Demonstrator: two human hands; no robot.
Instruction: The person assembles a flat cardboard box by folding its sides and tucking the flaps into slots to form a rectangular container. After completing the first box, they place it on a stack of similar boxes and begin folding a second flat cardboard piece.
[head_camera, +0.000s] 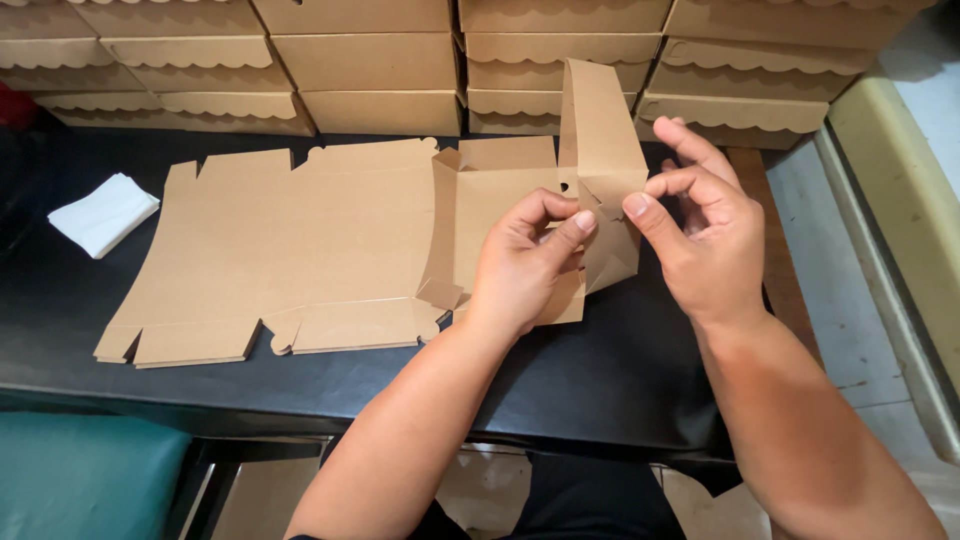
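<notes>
You are mid-fold on the flat kraft box blank (330, 250) lying across the black worktop (620, 380): left hand (525, 265) pinches its corner tab, right hand (700, 235) pinches the upright side flap (600, 130) at 1 o'clock; next, I judge, seat the tab squarely.

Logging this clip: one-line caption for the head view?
Both hands, left hand and right hand, fold a raised flap of a flat cardboard box on a black table.

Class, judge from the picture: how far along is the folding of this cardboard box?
Done: folded boxes stacked behind. In hand: the left hand and right hand pinch a raised flap at the blank's right end. Left: the rest of the blank lies flat on the table.
</notes>
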